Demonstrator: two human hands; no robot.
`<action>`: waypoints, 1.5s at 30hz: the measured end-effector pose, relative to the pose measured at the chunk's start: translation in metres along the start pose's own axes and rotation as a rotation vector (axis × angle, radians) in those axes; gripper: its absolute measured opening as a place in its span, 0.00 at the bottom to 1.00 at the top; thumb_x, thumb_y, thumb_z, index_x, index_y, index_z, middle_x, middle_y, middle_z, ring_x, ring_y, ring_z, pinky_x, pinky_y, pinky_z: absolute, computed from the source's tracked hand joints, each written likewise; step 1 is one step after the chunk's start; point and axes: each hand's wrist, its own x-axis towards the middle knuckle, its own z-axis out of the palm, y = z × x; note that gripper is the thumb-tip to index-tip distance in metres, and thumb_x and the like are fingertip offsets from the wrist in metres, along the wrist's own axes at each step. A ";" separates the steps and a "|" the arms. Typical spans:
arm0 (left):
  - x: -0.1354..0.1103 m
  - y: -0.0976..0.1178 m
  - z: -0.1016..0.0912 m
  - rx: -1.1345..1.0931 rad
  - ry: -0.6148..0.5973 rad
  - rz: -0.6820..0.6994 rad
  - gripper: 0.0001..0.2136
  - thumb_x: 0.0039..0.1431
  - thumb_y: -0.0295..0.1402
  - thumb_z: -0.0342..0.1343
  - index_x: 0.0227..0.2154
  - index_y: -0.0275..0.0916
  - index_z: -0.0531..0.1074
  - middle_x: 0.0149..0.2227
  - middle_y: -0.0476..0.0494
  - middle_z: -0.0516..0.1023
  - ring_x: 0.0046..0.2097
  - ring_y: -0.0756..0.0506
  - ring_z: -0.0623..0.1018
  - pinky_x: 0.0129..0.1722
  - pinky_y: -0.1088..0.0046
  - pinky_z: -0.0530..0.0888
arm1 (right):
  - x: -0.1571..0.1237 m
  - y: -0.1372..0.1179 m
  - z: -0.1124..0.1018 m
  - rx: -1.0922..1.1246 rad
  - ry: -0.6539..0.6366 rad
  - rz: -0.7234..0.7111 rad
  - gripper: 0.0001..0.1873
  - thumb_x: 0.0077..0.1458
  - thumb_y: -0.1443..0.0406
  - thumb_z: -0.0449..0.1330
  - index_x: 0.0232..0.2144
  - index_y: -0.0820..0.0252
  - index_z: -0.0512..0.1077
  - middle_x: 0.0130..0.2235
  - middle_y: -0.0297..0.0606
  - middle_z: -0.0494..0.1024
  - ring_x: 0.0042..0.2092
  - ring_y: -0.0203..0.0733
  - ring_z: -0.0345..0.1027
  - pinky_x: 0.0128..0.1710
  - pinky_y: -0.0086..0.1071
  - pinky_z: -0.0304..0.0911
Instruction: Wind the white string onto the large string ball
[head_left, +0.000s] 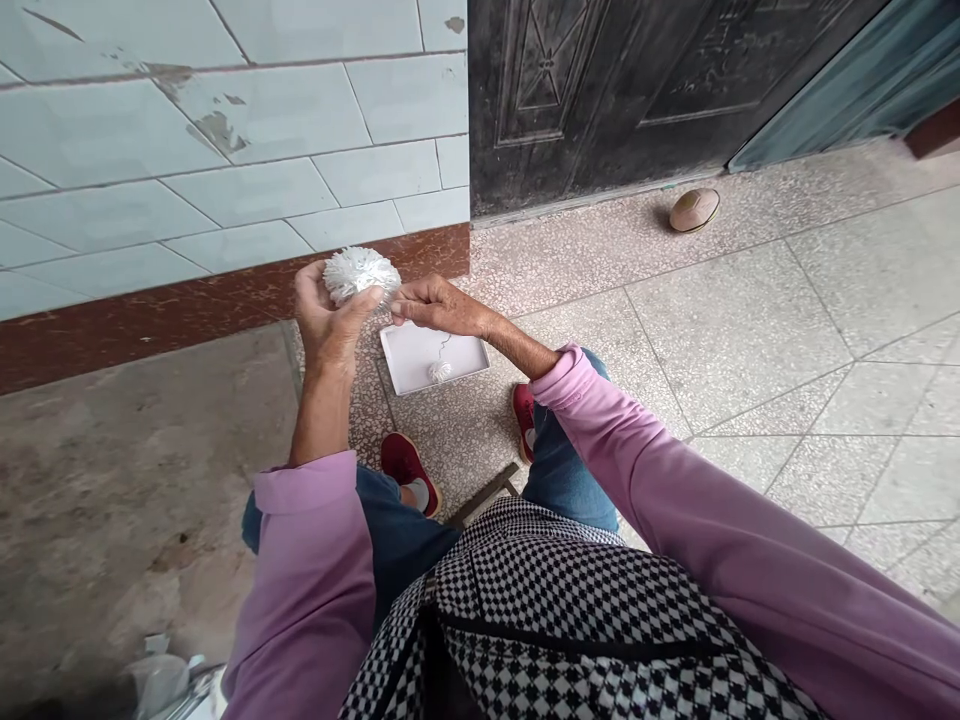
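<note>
My left hand (324, 318) is closed around a white, spiky pom-pom ball (361, 272), held up in front of the wall. My right hand (435, 305) is beside it with fingertips pinched together right at the ball's edge; what they pinch is too small to make out. A thin thread hangs down from there to a small white spool (439, 371). The spool lies on a white rectangular tray (409, 362) on the floor in front of my feet.
A pale tiled wall with a dark red skirting (150, 320) stands to the left, a dark metal door (600, 90) ahead. A small round brown object (694, 210) lies by the door. My red shoes (406, 468) rest on speckled floor tiles.
</note>
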 end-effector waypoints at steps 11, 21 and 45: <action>-0.017 0.023 0.008 0.261 -0.341 -0.093 0.39 0.50 0.56 0.90 0.62 0.45 0.88 0.58 0.36 0.90 0.59 0.28 0.89 0.69 0.39 0.88 | -0.008 -0.035 -0.034 0.019 0.255 0.126 0.40 0.92 0.36 0.59 0.30 0.53 0.70 0.26 0.26 0.57 0.36 0.37 0.57 0.37 0.38 0.51; -0.027 0.041 0.019 -0.093 -0.419 -0.283 0.39 0.44 0.56 0.95 0.57 0.52 0.89 0.56 0.37 0.90 0.57 0.26 0.89 0.60 0.42 0.91 | 0.001 -0.038 -0.035 0.095 0.356 0.166 0.33 0.85 0.50 0.81 0.33 0.53 0.69 0.31 0.27 0.66 0.36 0.38 0.53 0.35 0.31 0.56; -0.024 0.050 0.019 -0.328 -0.111 -0.225 0.39 0.62 0.71 0.83 0.57 0.45 0.82 0.71 0.31 0.89 0.73 0.26 0.85 0.62 0.48 0.92 | -0.003 0.002 -0.005 0.395 0.120 0.127 0.42 0.80 0.40 0.81 0.74 0.62 0.75 0.32 0.19 0.62 0.28 0.32 0.52 0.27 0.24 0.48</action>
